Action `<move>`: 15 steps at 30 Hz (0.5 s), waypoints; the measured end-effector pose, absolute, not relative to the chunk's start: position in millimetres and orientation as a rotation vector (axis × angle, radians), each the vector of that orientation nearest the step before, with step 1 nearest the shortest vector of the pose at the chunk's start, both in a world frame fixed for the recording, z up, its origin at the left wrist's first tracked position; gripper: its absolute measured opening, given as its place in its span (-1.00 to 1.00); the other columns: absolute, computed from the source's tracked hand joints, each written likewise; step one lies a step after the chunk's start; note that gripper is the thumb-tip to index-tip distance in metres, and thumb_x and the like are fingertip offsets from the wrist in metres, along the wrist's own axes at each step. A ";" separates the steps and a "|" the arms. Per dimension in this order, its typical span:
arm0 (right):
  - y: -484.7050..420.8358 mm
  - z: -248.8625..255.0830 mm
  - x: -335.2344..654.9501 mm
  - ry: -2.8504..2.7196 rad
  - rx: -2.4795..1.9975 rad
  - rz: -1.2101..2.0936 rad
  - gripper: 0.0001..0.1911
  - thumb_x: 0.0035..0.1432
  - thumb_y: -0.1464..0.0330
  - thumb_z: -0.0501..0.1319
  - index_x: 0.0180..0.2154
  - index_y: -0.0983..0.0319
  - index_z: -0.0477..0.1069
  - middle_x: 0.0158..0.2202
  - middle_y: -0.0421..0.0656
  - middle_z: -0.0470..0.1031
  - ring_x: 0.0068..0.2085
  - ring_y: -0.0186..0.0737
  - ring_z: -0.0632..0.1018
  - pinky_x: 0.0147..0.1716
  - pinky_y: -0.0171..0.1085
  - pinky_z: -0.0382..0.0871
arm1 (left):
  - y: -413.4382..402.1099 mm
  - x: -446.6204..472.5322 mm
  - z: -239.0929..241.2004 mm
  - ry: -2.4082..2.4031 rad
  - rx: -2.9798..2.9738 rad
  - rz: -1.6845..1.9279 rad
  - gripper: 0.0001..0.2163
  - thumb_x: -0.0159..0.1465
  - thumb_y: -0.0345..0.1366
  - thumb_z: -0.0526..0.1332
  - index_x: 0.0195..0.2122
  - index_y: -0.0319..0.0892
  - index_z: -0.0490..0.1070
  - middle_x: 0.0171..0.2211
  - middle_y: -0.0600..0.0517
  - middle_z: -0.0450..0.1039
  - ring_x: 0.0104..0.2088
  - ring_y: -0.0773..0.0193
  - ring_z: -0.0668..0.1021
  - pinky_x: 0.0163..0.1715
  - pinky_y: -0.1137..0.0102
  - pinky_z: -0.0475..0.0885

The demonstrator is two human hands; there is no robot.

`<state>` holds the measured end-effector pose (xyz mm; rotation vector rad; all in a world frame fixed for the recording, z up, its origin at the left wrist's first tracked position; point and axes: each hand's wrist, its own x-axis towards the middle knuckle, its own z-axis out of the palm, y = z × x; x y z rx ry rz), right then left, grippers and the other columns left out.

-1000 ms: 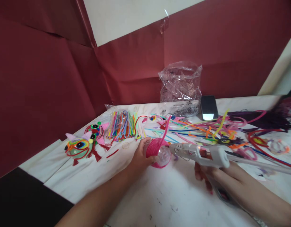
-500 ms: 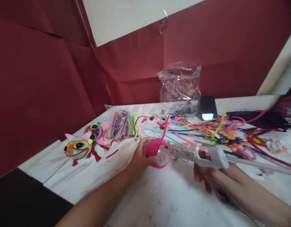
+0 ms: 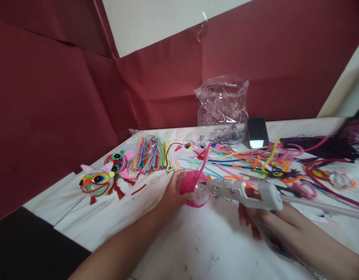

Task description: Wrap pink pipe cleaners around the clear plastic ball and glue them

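Observation:
My left hand (image 3: 173,194) is wrapped round a clear plastic ball (image 3: 200,194) partly wound with pink pipe cleaner (image 3: 189,181), one loose pink end sticking up. My right hand (image 3: 257,219) grips the handle of a white hot glue gun (image 3: 243,189). The gun's nozzle touches the bare clear side of the ball. Both rest low over the white table (image 3: 197,241).
Two finished decorated balls (image 3: 99,182) lie at the left. A pack of coloured sticks (image 3: 152,153), loose pipe cleaners (image 3: 255,159), a clear plastic bag (image 3: 222,105) and a phone (image 3: 257,132) sit behind. Red paper backs the table.
The glue gun has slid slightly left and down, its nozzle staying against the ball. My left hand and the ball have barely moved.

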<state>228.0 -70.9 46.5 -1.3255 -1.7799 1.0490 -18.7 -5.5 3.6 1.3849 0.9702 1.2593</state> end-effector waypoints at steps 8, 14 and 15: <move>-74.0 49.0 228.7 -1.830 -1.354 0.976 -0.65 0.12 0.16 -0.01 -0.52 0.17 0.41 -0.56 -0.16 0.46 -0.50 -0.19 0.48 -0.52 -0.30 0.37 | -3.4 -19.1 0.1 0.966 1.376 1.264 -0.29 -0.23 -0.16 0.46 -0.03 -0.13 0.25 0.00 -0.10 0.32 0.05 -0.04 0.37 0.00 0.22 0.28; -77.2 40.8 222.1 -1.968 -1.353 0.909 -0.59 0.10 0.11 -0.07 -0.49 0.17 0.42 -0.52 -0.14 0.50 -0.46 -0.16 0.51 -0.45 -0.27 0.39 | -4.6 -18.7 2.2 0.973 1.373 1.216 -0.28 -0.19 -0.16 0.45 0.01 -0.14 0.21 -0.02 -0.13 0.34 -0.02 -0.03 0.42 -0.09 0.22 0.34; -77.2 40.2 221.7 -1.975 -1.370 0.879 -0.57 0.10 0.10 -0.09 -0.48 0.17 0.43 -0.52 -0.14 0.50 -0.45 -0.16 0.51 -0.44 -0.26 0.40 | -4.9 -18.5 2.5 0.979 1.379 1.219 -0.28 -0.19 -0.16 0.45 0.01 -0.15 0.21 -0.02 -0.13 0.34 -0.01 -0.03 0.42 -0.09 0.22 0.34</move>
